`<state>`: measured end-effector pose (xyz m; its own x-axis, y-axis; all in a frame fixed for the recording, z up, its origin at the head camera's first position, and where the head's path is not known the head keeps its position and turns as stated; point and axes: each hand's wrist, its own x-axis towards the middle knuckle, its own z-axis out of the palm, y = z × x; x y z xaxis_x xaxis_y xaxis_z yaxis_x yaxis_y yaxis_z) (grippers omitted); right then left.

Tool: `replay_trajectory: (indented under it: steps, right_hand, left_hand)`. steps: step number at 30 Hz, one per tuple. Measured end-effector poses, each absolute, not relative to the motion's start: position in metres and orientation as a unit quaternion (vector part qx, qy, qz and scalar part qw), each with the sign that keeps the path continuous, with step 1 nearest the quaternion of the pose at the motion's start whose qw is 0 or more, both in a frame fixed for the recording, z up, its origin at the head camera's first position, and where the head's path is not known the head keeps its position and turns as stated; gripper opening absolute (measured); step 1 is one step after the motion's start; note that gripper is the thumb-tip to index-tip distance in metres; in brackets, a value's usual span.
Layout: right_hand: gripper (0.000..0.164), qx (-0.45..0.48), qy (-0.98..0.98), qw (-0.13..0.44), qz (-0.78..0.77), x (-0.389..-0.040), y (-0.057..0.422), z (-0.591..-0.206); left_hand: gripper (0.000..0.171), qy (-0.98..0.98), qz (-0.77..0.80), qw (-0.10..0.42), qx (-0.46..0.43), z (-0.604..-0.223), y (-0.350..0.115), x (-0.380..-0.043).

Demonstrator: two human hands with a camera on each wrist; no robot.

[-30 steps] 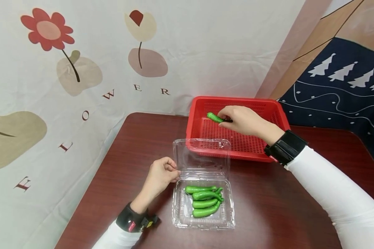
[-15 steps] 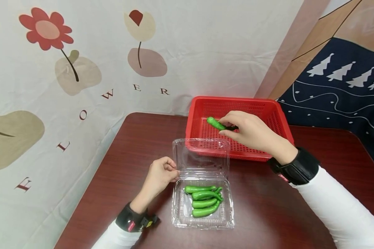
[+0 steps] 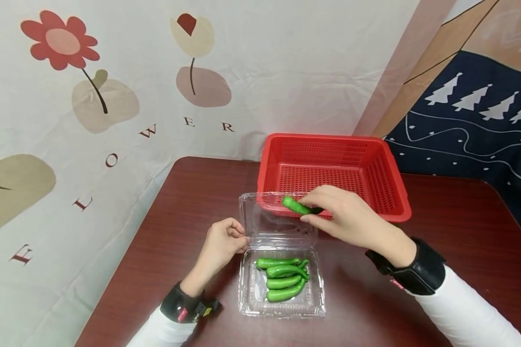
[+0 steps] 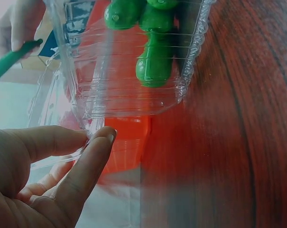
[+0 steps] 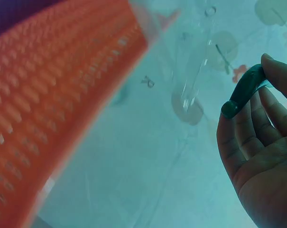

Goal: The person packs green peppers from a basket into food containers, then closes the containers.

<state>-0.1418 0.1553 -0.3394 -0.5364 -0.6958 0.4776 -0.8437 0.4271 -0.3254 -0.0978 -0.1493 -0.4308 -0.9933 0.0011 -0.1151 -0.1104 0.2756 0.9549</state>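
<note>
A green pepper [image 3: 294, 206] is pinched between the thumb and fingers of my right hand [image 3: 349, 217], above the raised lid of a clear plastic clamshell box [image 3: 246, 301]. In the right wrist view the held pepper [image 5: 245, 90] shows between thumb and fingertips. Several green peppers [image 3: 284, 283] lie side by side in the box's base. My left hand [image 3: 220, 245] pinches the box's left edge at the hinge; thumb and finger meet on the plastic in the left wrist view, where the hand [image 4: 62, 175] is close up.
Behind the box stands a red perforated basket [image 3: 321, 168], partly covered by the transparent lid and my right hand. Both containers rest on a dark red-brown table [image 3: 178, 202]. A printed cloth [image 3: 126, 58] hangs along the table's left and back edges.
My right hand has come back toward me from over the red basket to above the box's lid, carrying the green pepper. The left hand stays at the hinge.
</note>
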Motion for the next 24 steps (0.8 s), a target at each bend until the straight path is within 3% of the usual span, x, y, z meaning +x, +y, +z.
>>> replay_trajectory:
  steps: [7,11,24]
  right_hand:
    - [0.027,0.497,-0.813,0.144,0.265,-0.116,0.144,-0.365]
    - [0.030,0.515,-0.813,0.124,0.241,-0.103,0.137,-0.380]
    - [0.018,0.551,-0.813,0.079,0.173,-0.076,0.126,-0.414]
  left_hand:
    - [0.019,0.793,0.606,0.048,-0.038,-0.430,-0.149,-0.097]
    - [0.018,0.789,0.612,0.048,-0.037,-0.430,-0.149,-0.097]
    - [0.018,0.792,0.607,0.047,-0.040,-0.430,-0.147,-0.097]
